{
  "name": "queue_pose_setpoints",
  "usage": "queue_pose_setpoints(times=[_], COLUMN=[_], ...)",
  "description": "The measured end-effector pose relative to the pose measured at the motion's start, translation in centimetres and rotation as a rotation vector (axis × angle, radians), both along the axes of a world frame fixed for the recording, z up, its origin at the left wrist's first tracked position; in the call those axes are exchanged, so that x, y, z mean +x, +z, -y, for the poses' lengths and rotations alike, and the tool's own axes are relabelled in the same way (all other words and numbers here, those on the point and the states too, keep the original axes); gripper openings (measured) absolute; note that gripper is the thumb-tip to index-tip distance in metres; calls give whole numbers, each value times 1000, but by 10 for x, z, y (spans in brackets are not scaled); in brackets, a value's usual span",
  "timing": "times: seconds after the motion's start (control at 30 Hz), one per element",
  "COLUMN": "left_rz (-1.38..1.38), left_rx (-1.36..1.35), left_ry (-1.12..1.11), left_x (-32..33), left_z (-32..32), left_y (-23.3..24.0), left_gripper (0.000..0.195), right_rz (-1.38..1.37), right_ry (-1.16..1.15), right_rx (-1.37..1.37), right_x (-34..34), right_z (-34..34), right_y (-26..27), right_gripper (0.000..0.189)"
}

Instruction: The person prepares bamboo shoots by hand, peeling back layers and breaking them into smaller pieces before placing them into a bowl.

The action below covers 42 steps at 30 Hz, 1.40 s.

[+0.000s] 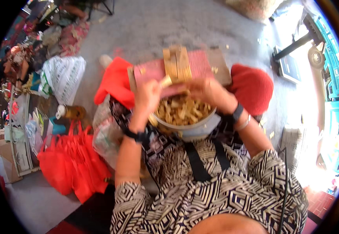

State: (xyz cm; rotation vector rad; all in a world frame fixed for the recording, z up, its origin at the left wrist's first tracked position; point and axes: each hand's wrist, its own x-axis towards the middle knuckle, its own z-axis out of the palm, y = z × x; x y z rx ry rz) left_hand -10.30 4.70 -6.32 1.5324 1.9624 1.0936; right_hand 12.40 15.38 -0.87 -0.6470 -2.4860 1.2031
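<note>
My left hand is closed around a short pale yellow strip, which sticks out by the thumb. My right hand is bent inward at the bowl's far side; motion blur hides whether its fingers grip anything. Below both hands, a whitish bowl rests at my lap, heaped with small yellow-brown cut pieces. Beyond it, a wooden board lies across my knees with a pink textured mat on it. A grooved wooden block stands on the mat.
Red cloth covers my left knee and red knit fabric my right. Red bags, a lidded bottle and a white plastic bag are on the left. Another person is at far left. A platform scale stands right.
</note>
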Motion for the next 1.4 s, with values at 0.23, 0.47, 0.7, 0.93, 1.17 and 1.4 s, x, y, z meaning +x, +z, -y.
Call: queue_pose_setpoints(times=[0.23,0.47,0.7,0.93,1.17,1.4], left_rz=[836,521,1221,1384,-509,-2], left_rx=[-393,-90,0,-151,291,147], left_ry=[-108,-173,-139,-172,-126,-250], left_x=[74,45,102,109,86,82], left_z=[28,20,34,40,33,32], left_y=[22,45,68,54,58,43], left_gripper=[17,27,19,16,22,37], right_rz=[4,-83,-301,-173,-105,-326], right_ry=[-88,256,-183,-303,-209,-113], right_rx=[442,-628,-260,449,-404,-1205], right_x=[-17,1,-10,0,12,16], right_z=[27,47,49,54,44,54], right_y=[-15,0,36,43,-4,-19], right_gripper=[20,21,18,18,41,19])
